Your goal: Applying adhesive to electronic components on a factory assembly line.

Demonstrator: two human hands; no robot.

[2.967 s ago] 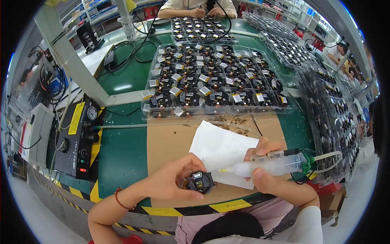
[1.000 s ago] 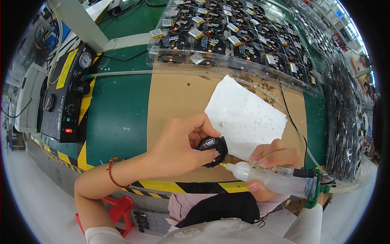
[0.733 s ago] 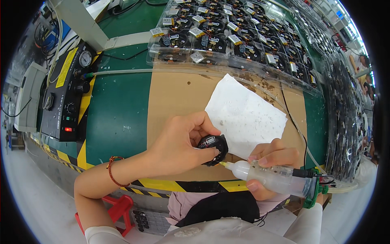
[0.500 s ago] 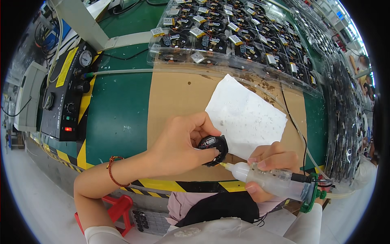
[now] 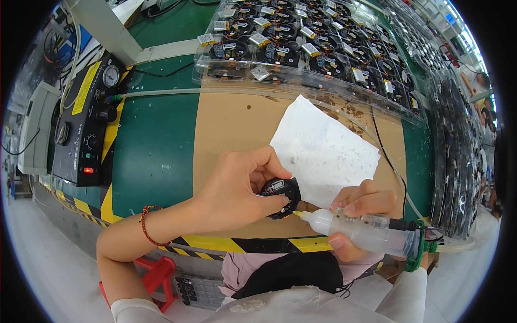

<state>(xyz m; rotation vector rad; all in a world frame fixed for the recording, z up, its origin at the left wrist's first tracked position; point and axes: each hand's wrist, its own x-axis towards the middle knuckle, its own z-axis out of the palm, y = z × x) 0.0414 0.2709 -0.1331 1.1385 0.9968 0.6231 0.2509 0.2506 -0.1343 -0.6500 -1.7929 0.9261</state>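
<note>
Left hand (image 5: 234, 185) has fingers pinched round a black gadget (image 5: 290, 195), right hand (image 5: 372, 200) has its own curled round a syringe (image 5: 366, 231), yellow tip (image 5: 300, 214) right by the gadget.

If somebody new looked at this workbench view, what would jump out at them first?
Probably the hands at lower centre: the left hand holds a round black part, and the right hand grips a translucent syringe, its yellow tip at the part's lower edge. Beyond, a clear tray of dark round parts fills the top, while a black box with a red light stands at left.
</note>
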